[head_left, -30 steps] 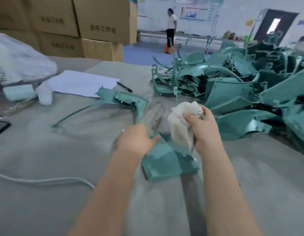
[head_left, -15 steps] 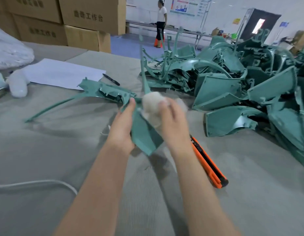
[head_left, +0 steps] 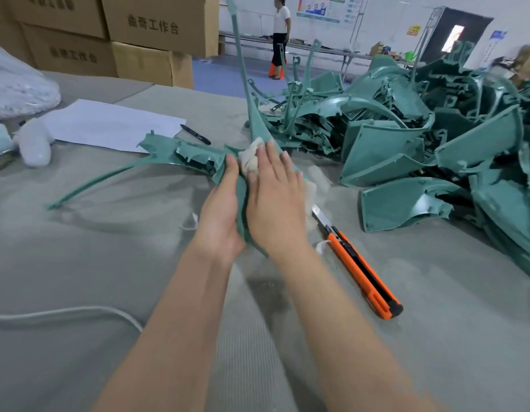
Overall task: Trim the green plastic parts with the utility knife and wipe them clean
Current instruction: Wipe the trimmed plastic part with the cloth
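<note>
I hold one green plastic part (head_left: 257, 124) upright at the table's middle, its thin stem rising to the top of the view. My left hand (head_left: 220, 214) grips its lower left edge, thumb pointing up. My right hand (head_left: 276, 200) lies flat with straight fingers and presses a white cloth (head_left: 248, 158) against the part's face. The cloth also shows past my palm on the right. An orange utility knife (head_left: 363, 270) lies on the grey table (head_left: 79, 263) just right of my right wrist, blade out. A second green part (head_left: 180, 153) lies behind my left hand.
A large pile of green parts (head_left: 436, 150) fills the right side. A white sheet of paper (head_left: 109, 123), a black marker (head_left: 195, 134) and a white wrapped object (head_left: 35, 145) sit at the left. Cardboard boxes (head_left: 151, 28) stand behind, a white cable (head_left: 64, 313) crosses the near left, and a person (head_left: 280, 40) stands far back.
The held part has swung from lying low to standing upright. My right hand has gone from clutching the bunched cloth to pressing it flat on the part. The knife lies uncovered.
</note>
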The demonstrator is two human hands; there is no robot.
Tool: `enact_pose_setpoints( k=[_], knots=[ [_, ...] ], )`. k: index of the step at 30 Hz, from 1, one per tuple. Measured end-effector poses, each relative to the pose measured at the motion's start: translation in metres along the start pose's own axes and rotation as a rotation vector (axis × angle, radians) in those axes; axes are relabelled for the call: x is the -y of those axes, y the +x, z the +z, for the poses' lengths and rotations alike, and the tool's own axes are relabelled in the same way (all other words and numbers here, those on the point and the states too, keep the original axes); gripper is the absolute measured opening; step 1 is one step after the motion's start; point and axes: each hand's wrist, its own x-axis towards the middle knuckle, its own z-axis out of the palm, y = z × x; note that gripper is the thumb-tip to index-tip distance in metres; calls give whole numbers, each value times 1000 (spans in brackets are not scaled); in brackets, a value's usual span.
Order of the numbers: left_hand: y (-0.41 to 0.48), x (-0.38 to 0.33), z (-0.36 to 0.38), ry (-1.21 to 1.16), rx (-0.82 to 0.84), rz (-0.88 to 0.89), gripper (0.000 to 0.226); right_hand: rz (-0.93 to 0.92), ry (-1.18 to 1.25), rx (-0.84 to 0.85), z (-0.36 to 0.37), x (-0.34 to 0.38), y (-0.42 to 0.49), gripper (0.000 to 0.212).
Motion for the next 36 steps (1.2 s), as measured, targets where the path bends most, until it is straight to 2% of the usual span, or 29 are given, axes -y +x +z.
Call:
enact_pose_setpoints(
  k=[2,3,6,8,11,13,15,16,18,20,23,24,26,28,29,33,34,36],
  knots=[
    [-4,2,5,-15,54,5,55,114,-30,-19,-17,0,30,51],
    [-5,2,5,-21,64,10,55,104,-48,-23,-18,4,30,51],
    [-6,-3,-6,35,11,12,52,-55,-27,25,7,19,-19,52],
    [-4,-4,-9,7,11,-55,60,-85,37,44,12,17,-41,51],
    [-2,-1,-6,0,62,-54,61,36,-79,11,1,-2,-6,49],
    [-3,-1,-7,48,61,-62,59,169,-56,73,-14,-15,26,46],
    [-4,-4,-14,95,44,-86,56,253,122,142,-32,-28,43,40],
    [-4,-6,-17,115,51,-101,53,275,247,125,-40,-36,43,34],
    [-4,-10,-22,133,74,-151,47,331,626,38,-60,-45,33,22],
    [-4,-10,-23,124,117,-221,41,294,926,74,-67,-53,19,18],
    [-7,-11,-21,144,209,-302,32,95,831,258,-55,-58,-1,26],
    [-8,-11,-20,152,233,-320,34,48,783,220,-52,-57,-3,33],
    [-10,-10,-18,152,253,-336,35,14,698,-2,-50,-53,-1,36],
    [-13,-9,-18,161,282,-344,32,73,641,-215,-52,-51,4,31],
    [-14,-8,-17,166,298,-349,32,124,635,-267,-52,-52,8,28],
    [-13,-9,-13,168,308,-360,30,327,641,-285,-46,-61,11,19],
    [-13,-9,-12,140,285,-339,31,353,642,-310,-45,-64,10,26],
    [-13,-9,-11,-35,314,-270,44,456,745,-411,-45,-71,9,30]
  ],
)
